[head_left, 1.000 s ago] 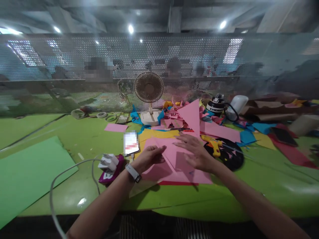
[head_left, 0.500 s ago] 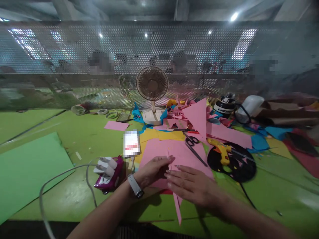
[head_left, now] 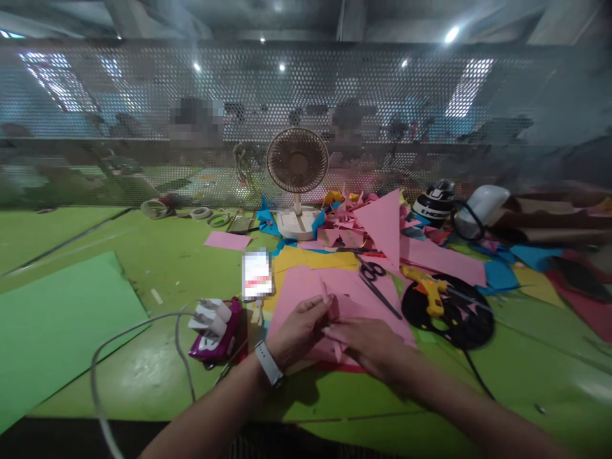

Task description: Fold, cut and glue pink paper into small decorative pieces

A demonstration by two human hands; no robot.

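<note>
My left hand [head_left: 300,329], with a white watch on the wrist, pinches a folded piece of pink paper [head_left: 335,313] above a larger pink sheet [head_left: 354,287] on the green table. My right hand [head_left: 368,341] meets it from the right, its fingers closed on the same pink piece. Black-handled scissors [head_left: 375,280] lie on the pink sheet just beyond my hands. A yellow glue gun [head_left: 428,294] rests on a black disc [head_left: 454,315] to the right.
A small desk fan [head_left: 297,182] stands at the back before a perforated metal screen. Coloured paper scraps [head_left: 382,226] pile up behind. A purple power strip with white plugs [head_left: 215,325] and cable lies left, beside a big green sheet [head_left: 57,325]. Tape rolls [head_left: 201,213] sit far left.
My right hand drew back from lying flat on the pink sheet and closed on the folded pink piece beside my left hand. The long pink strip hanging toward the table edge is gone.
</note>
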